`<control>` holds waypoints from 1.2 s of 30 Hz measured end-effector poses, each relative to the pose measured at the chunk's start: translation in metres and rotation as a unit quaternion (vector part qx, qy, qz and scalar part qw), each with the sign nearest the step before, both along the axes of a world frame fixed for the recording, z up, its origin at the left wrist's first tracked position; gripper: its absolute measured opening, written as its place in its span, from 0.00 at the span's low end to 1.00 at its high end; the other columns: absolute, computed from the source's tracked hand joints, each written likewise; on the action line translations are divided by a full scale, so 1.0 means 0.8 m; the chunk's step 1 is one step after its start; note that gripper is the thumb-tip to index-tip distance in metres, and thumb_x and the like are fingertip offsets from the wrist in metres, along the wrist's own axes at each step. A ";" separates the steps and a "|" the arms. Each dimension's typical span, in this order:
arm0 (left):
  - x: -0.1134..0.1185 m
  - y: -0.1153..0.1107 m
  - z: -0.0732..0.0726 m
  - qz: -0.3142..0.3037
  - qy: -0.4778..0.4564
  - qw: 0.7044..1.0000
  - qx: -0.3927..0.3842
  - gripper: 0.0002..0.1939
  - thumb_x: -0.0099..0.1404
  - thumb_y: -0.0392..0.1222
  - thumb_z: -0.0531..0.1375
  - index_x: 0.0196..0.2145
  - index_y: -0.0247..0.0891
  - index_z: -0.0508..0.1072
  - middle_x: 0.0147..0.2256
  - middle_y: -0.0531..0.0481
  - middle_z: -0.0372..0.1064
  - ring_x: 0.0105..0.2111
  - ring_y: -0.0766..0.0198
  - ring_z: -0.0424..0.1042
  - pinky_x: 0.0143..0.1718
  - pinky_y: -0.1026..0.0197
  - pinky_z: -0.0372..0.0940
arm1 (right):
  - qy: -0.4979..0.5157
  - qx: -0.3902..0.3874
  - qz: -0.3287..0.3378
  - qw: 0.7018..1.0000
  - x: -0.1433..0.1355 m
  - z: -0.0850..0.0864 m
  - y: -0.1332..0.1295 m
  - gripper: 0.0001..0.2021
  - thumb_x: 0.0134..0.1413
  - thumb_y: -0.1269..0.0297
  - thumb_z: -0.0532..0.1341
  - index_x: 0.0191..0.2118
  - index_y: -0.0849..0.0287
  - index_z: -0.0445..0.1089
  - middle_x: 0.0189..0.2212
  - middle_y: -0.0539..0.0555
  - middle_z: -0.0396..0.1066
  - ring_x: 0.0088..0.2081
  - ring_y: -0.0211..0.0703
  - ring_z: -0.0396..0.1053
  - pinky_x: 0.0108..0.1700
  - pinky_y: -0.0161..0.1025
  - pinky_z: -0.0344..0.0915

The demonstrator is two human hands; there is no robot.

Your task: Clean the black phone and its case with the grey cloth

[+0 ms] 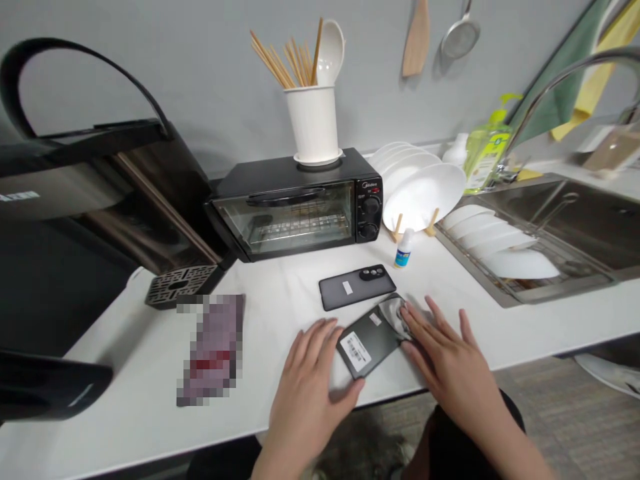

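A dark phone [367,347] with a white barcode label lies tilted on the white counter near its front edge. My left hand [313,380] grips its left end between thumb and fingers. A grey cloth [395,316] covers part of the phone's right end, and my right hand [440,353] presses on it with the fingers while the outer fingers spread apart. Just behind lies a dark phone case or second phone [350,289] with a camera cutout at its right. Behind that, a small white bottle with a blue label [403,249] stands upright.
A black toaster oven [300,220] stands behind, carrying a white cup [314,123] of chopsticks. White plates [425,193] stand in a rack beside it. The sink [590,207] is at right, a black machine [170,173] at left, with a blurred-out purple item [217,347] before it.
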State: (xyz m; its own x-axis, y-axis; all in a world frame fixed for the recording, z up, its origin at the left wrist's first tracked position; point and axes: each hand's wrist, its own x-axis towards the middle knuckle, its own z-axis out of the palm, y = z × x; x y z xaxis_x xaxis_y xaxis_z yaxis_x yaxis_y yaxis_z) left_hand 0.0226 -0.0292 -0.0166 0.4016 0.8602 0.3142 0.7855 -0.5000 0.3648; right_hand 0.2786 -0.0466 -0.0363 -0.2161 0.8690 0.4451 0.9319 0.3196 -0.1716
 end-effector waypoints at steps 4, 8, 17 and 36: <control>0.007 0.004 -0.003 0.006 -0.043 0.999 -0.014 0.39 0.59 0.40 0.68 0.65 0.49 0.60 0.63 0.43 0.65 0.64 0.42 0.65 0.69 0.30 0.56 | -0.033 -0.048 0.160 0.985 -0.030 0.006 -0.014 0.31 0.70 0.61 0.56 0.75 0.49 0.52 0.69 0.52 0.61 0.74 0.56 0.50 0.71 0.65 0.55; 0.008 0.003 -0.004 0.006 -0.064 0.998 -0.028 0.38 0.59 0.40 0.68 0.63 0.49 0.59 0.63 0.42 0.65 0.65 0.42 0.65 0.71 0.30 0.53 | 0.003 -0.020 0.136 0.990 -0.014 0.004 -0.007 0.29 0.68 0.72 0.54 0.71 0.48 0.60 0.66 0.50 0.66 0.72 0.54 0.54 0.71 0.65 0.55; 0.010 -0.005 0.002 0.034 -0.134 0.987 -0.078 0.16 0.74 0.40 0.53 0.58 0.50 0.65 0.49 0.49 0.78 0.47 0.53 0.80 0.52 0.48 0.75 | 0.166 0.098 0.014 0.981 -0.017 0.022 0.031 0.26 0.71 0.71 0.52 0.70 0.46 0.62 0.68 0.50 0.64 0.72 0.53 0.55 0.71 0.61 0.58; 0.010 -0.003 -0.001 0.012 -0.074 0.993 0.085 0.10 0.76 0.40 0.52 0.47 0.40 0.74 0.38 0.48 0.82 0.35 0.58 0.83 0.36 0.60 0.77 | 0.022 0.041 0.048 0.998 -0.063 0.029 0.015 0.36 0.70 0.46 0.53 0.73 0.65 0.51 0.75 0.63 0.48 0.76 0.65 0.36 0.72 0.66 0.44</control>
State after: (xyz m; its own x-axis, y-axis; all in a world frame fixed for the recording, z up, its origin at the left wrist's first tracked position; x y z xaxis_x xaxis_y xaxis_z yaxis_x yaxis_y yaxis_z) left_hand 0.0304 -0.0317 -0.0175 0.3193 0.7982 0.5109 0.7419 -0.5459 0.3892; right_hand 0.2278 -0.0350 -0.0133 -0.2756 0.8060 0.5239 0.8885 0.4216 -0.1812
